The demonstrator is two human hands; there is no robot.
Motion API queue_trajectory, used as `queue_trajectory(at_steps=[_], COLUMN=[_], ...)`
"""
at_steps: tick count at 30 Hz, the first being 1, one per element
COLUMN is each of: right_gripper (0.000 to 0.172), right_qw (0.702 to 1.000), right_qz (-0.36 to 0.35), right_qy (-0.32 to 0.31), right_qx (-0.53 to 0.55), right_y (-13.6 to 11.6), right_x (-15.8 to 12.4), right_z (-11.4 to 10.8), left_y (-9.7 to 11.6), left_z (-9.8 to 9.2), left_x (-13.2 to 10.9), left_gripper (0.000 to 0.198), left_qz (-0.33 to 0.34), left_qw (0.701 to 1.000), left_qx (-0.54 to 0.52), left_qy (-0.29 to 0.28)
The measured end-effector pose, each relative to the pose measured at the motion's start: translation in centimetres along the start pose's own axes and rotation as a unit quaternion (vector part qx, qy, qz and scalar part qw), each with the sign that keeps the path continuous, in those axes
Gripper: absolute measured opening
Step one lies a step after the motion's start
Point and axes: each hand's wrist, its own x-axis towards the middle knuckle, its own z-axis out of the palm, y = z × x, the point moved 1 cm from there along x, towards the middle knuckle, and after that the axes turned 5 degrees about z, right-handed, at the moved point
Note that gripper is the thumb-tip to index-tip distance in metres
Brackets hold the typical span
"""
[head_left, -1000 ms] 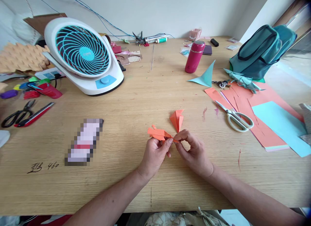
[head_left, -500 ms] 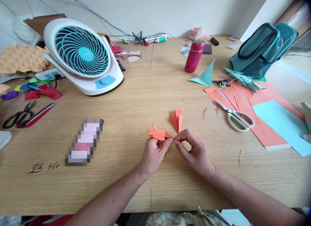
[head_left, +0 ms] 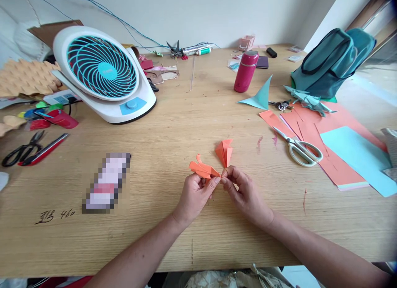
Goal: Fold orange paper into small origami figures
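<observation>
An orange folded paper figure [head_left: 203, 169] is held just above the wooden table [head_left: 173, 127], near its front middle. My left hand [head_left: 196, 194] grips the figure's body from below with closed fingers. My right hand [head_left: 244, 193] pinches the figure's right tip between thumb and forefinger. The two hands' fingertips meet at that tip. A second orange folded piece [head_left: 225, 152] stands on the table just behind my right hand, untouched.
White-handled scissors [head_left: 300, 148] lie on orange and teal paper sheets [head_left: 341, 147] at the right. A teal bag [head_left: 330, 63], pink bottle [head_left: 245, 71] and teal paper cone [head_left: 261, 98] sit behind. A white fan [head_left: 102, 73] and black scissors [head_left: 21, 148] are at the left.
My right hand's fingers have closed tighter on the figure's tip. The view has shifted slightly; both hands stay in the same place.
</observation>
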Motion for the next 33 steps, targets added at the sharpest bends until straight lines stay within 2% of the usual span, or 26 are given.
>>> queue_trajectory(at_steps=[3,6,9,16,20,24,26,30,33], right_gripper=[0.025,0.029,0.033,0.035,0.035,0.036,0.036,0.037,0.04], right_qw=[0.998,0.992,0.987,0.979,0.974,0.972,0.973,0.965,0.952], right_qz=[0.045,0.087,0.099,0.128,0.145,0.144,0.148,0.182,0.224], right_qy=[-0.023,-0.037,-0.039,-0.042,-0.063,-0.076,-0.066,-0.024,-0.039], right_qx=[0.041,0.081,0.117,0.15,0.163,0.169,0.163,0.187,0.203], right_y=[0.0,0.2,0.6,1.0,0.6,0.5,0.8,1.4,1.2], right_x=[0.0,0.0,0.0,0.2,0.1,0.2,0.3,0.8,1.3], right_z=[0.1,0.2,0.2,0.2,0.4,0.5,0.3,-0.5,-1.1], left_y=[0.0,-0.1,-0.1,0.2,-0.7,-1.1,-1.0,-0.8,-0.5], left_z=[0.0,0.0,0.1,0.3,0.0,-0.2,-0.2,-0.1,-0.1], left_x=[-0.1,-0.1,-0.1,0.1,0.2,0.2,0.2,0.5,0.6], left_gripper=[0.031,0.029,0.03,0.036,0.039,0.041,0.039,0.036,0.029], left_qz=[0.006,0.005,-0.001,-0.008,-0.019,-0.012,-0.02,-0.074,-0.084], left_qw=[1.0,1.0,0.999,0.995,0.997,0.999,0.998,0.996,0.995], left_qx=[0.007,-0.002,-0.038,-0.102,-0.077,-0.038,-0.031,-0.033,-0.004], left_qy=[0.009,-0.007,-0.027,-0.008,-0.009,-0.036,-0.047,-0.046,-0.062])
